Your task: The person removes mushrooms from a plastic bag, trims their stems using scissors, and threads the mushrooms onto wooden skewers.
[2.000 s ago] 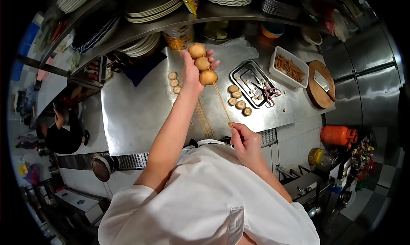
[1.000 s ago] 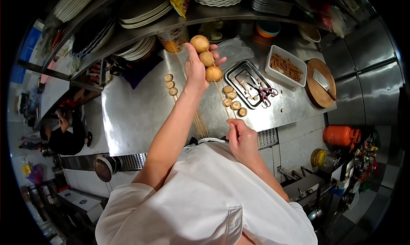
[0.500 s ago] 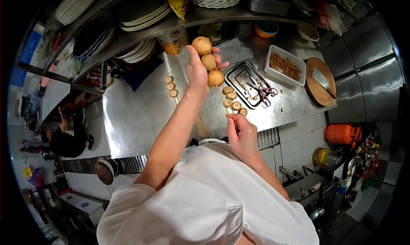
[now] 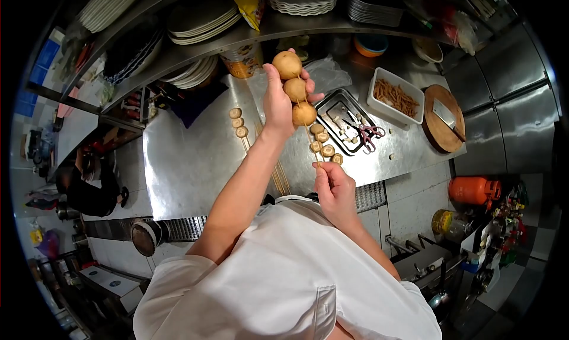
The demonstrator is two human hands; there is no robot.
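Three round brown mushroom caps (image 4: 294, 90) sit in a row on thin wooden skewers (image 4: 314, 147), held above the steel table. My left hand (image 4: 278, 103) wraps around the caps from the left, thumb on one side and fingertips showing on the other. Lower down, the thumb and fingers of my right hand (image 4: 335, 184) pinch the ends of the skewers. Just beyond the skewers lie several finished mushroom skewers (image 4: 325, 144) on the table. Left of my forearm is another mushroom skewer (image 4: 238, 122). Loose bare skewers (image 4: 280, 177) lie partly under my left forearm.
A black-rimmed metal tray (image 4: 338, 129) holds cut bits and scissors (image 4: 368, 139). Behind it stand a white tub of brown strips (image 4: 396, 97) and a round board (image 4: 441, 126) with a cleaver (image 4: 444, 116). A plate-laden shelf (image 4: 284, 29) crosses the back. Another person (image 4: 92, 189) is at far left.
My left hand and the caps have shifted slightly to the right and nearer to me. My right hand keeps its pinch on the skewer ends, almost in place.
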